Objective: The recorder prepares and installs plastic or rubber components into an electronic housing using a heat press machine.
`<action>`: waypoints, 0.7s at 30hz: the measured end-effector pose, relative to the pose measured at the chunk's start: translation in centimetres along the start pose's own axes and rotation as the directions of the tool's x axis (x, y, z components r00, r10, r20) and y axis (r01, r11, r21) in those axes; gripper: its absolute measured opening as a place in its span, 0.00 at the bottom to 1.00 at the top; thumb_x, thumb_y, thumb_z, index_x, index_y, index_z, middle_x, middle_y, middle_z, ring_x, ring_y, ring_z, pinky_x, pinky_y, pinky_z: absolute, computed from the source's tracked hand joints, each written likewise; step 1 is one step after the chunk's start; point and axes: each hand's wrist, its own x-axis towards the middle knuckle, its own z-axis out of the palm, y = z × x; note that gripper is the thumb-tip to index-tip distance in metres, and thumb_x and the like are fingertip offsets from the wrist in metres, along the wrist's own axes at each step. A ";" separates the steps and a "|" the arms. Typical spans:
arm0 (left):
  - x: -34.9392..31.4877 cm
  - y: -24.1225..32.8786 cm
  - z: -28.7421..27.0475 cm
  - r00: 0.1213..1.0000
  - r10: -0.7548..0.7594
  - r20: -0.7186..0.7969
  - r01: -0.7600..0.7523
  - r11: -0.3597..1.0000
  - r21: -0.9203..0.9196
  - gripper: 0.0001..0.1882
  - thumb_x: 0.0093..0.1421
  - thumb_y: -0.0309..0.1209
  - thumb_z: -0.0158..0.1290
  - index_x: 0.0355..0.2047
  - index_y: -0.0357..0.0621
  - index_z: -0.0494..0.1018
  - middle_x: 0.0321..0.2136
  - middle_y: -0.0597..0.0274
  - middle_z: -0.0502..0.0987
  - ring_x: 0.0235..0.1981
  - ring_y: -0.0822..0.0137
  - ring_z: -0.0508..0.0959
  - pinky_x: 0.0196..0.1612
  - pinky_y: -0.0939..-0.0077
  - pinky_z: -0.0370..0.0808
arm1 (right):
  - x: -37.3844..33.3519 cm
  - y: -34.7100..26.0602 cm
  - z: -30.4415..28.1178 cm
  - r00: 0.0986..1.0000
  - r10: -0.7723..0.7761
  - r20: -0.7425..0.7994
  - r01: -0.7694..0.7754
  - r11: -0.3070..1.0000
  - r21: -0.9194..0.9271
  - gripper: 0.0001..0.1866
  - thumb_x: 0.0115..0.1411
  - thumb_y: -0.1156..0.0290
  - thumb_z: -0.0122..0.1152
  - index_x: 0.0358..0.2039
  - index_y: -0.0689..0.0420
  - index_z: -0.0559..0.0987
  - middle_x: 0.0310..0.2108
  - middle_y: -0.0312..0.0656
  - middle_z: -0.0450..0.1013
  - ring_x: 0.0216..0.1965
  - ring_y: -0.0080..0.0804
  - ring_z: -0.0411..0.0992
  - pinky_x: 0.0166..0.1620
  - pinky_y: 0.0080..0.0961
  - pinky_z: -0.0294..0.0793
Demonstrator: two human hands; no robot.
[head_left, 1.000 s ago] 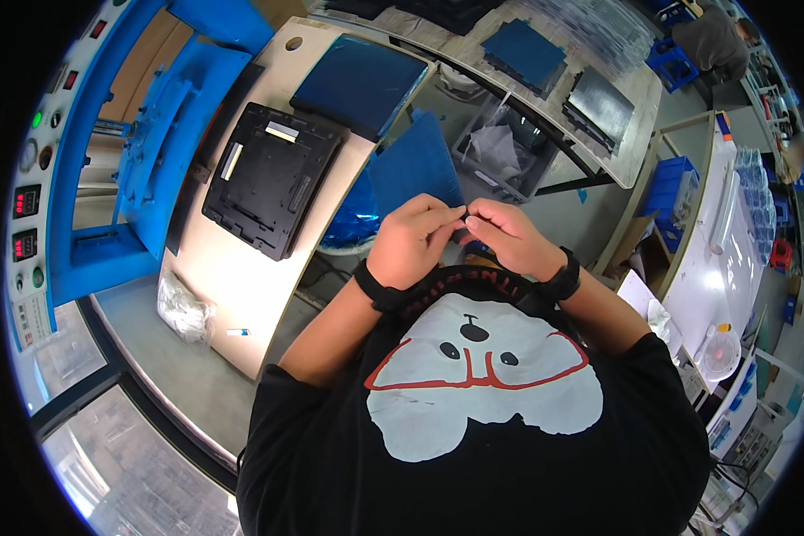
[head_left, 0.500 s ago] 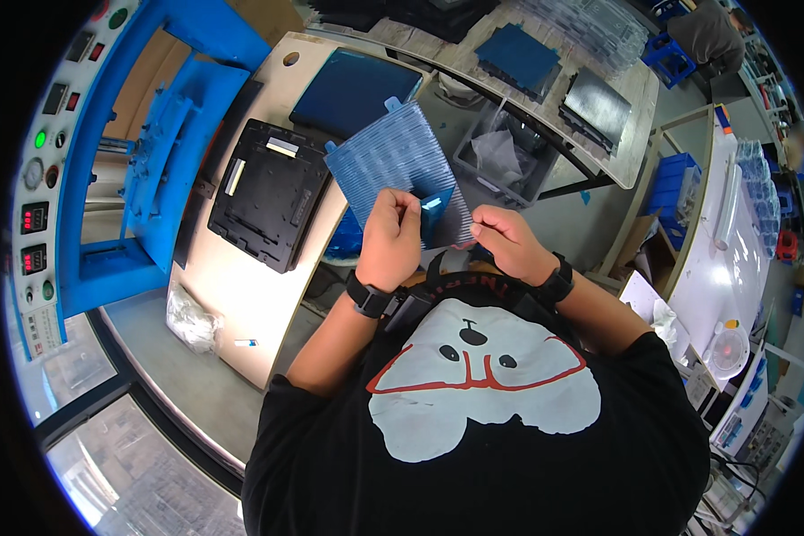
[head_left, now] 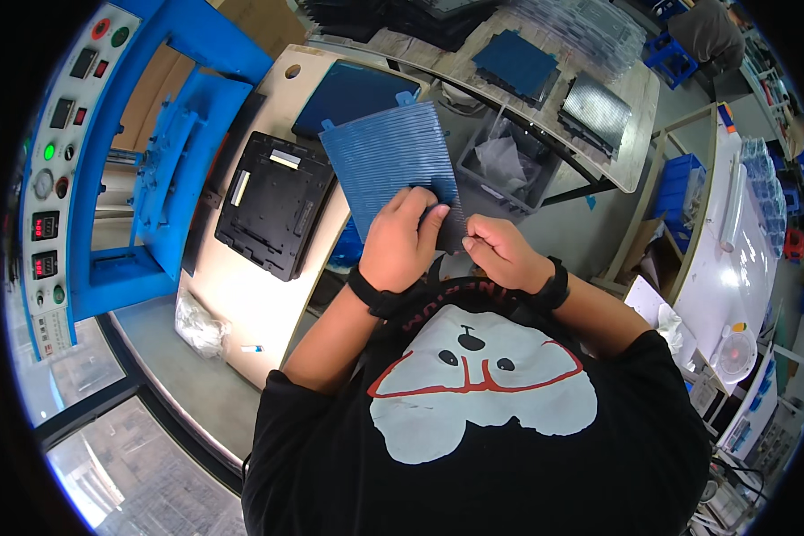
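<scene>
A machine (head_left: pixel 183 165) stands at frame left, a tray (head_left: pixel 272 204) lies on the table (head_left: pixel 255 308) beside it, and a sheet (head_left: pixel 391 159) is near centre.

Crumpled clear bag (head_left: pixel 201 326), at plywood table (head_left: pixel 263 304)'s left edge | blue stool (head_left: pixel 670 59), beyond far table (head_left: pixel 641 143)'s right edge | blue crate (head_left: pixel 677 183), beside white table (head_left: pixel 732 286)'s left edge

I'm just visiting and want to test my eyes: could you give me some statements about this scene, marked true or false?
1. The left hand holds a ribbed blue sheet. True.
2. The right hand is near the sheet's lower right corner. True.
3. Both hands hold the black tray. False: the black tray lies on the wooden table.
4. The large machine at the left is yellow. False: the large machine has a blue frame.
</scene>
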 end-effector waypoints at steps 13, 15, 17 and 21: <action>0.5 0.7 -2.5 0.973 -0.218 -0.074 0.216 0.976 -0.034 0.08 0.65 0.27 0.50 0.32 0.35 0.72 0.27 0.53 0.74 0.27 0.56 0.73 0.34 0.70 0.69 | -0.5 1.6 -0.5 0.999 0.031 -0.024 -0.027 0.990 0.136 0.08 0.63 0.75 0.50 0.27 0.61 0.66 0.19 0.33 0.56 0.22 0.18 0.52 0.25 0.22 0.56; 0.3 1.1 -2.6 0.970 -0.227 -0.090 0.226 0.974 -0.017 0.08 0.65 0.27 0.50 0.31 0.35 0.73 0.27 0.53 0.74 0.28 0.55 0.74 0.35 0.70 0.70 | -0.6 1.8 -0.7 0.999 0.030 -0.027 -0.025 0.987 0.158 0.08 0.63 0.75 0.50 0.26 0.61 0.66 0.20 0.32 0.56 0.23 0.18 0.50 0.26 0.21 0.55; 0.1 1.5 -2.4 0.966 -0.255 -0.052 0.254 0.967 -0.020 0.08 0.65 0.27 0.50 0.32 0.34 0.72 0.26 0.52 0.74 0.28 0.57 0.73 0.36 0.71 0.69 | -0.5 2.6 -1.0 0.999 0.022 0.027 -0.026 0.988 0.151 0.03 0.63 0.75 0.49 0.33 0.61 0.68 0.25 0.34 0.61 0.27 0.19 0.56 0.30 0.21 0.60; 0.0 1.4 -1.2 0.959 -0.284 0.019 0.285 0.954 -0.096 0.08 0.66 0.27 0.50 0.32 0.35 0.72 0.25 0.54 0.73 0.27 0.63 0.72 0.36 0.74 0.69 | 0.5 0.8 0.6 0.996 0.092 -0.016 -0.056 0.725 0.687 0.24 0.65 0.71 0.44 0.61 0.58 0.61 0.49 0.42 0.68 0.50 0.27 0.67 0.48 0.28 0.71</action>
